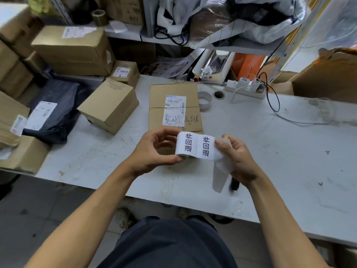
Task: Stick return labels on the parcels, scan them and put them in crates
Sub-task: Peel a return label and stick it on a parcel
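Note:
My left hand (154, 149) grips a white roll of return labels (186, 145) printed with black characters, above the table's middle. My right hand (235, 157) pinches the unrolled end of the label strip (205, 147), and empty backing paper (220, 176) hangs down below it. Just behind my hands a flat brown cardboard parcel (173, 105) lies on the grey table (280, 151), with a white shipping label and black handwriting on top. A dark object (234, 184) shows below my right hand; what it is I cannot tell.
Several cardboard boxes (109, 106) and a black poly bag parcel (52, 111) crowd the left. A tape roll (204, 100), a power strip (245, 88) and black cables (274, 99) sit at the back. Shelves with bags stand behind.

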`<state>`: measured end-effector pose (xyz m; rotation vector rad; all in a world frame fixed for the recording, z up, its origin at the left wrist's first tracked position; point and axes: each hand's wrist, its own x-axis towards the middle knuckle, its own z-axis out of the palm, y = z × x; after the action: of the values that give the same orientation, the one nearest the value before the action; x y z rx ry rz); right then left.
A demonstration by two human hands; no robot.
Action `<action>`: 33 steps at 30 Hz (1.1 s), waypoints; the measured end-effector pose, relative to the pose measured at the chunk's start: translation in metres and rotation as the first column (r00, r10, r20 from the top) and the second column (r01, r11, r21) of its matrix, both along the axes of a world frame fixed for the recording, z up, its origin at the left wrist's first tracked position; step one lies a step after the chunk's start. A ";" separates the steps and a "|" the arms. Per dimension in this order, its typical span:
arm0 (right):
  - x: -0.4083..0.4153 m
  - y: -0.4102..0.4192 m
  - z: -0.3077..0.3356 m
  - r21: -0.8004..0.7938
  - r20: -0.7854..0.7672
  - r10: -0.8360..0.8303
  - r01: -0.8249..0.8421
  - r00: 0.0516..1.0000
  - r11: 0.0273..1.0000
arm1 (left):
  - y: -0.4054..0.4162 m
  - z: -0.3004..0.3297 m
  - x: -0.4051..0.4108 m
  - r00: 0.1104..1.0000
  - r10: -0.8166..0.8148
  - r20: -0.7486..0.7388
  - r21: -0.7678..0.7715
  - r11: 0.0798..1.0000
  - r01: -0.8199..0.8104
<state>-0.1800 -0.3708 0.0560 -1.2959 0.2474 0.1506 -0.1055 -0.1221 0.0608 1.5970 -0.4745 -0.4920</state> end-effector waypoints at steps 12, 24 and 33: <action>0.018 0.044 0.014 0.318 0.093 0.166 -0.187 0.982 0.930 | -0.026 0.009 -0.016 0.833 -0.223 -0.507 -0.581 0.802 -0.139; 0.033 0.094 0.037 0.569 0.035 -0.014 -0.008 0.999 0.822 | -0.033 0.018 -0.016 0.727 -0.213 -0.653 -0.626 0.692 -0.360; 0.037 0.103 0.034 0.487 -0.020 -0.187 0.173 0.982 0.856 | -0.029 0.008 -0.008 0.746 -0.222 -0.628 -0.635 0.701 -0.325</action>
<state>-0.1430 -0.2680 0.0902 -0.7645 0.2844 0.0288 -0.1135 -0.1507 0.0691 0.5755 -0.0215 -0.6895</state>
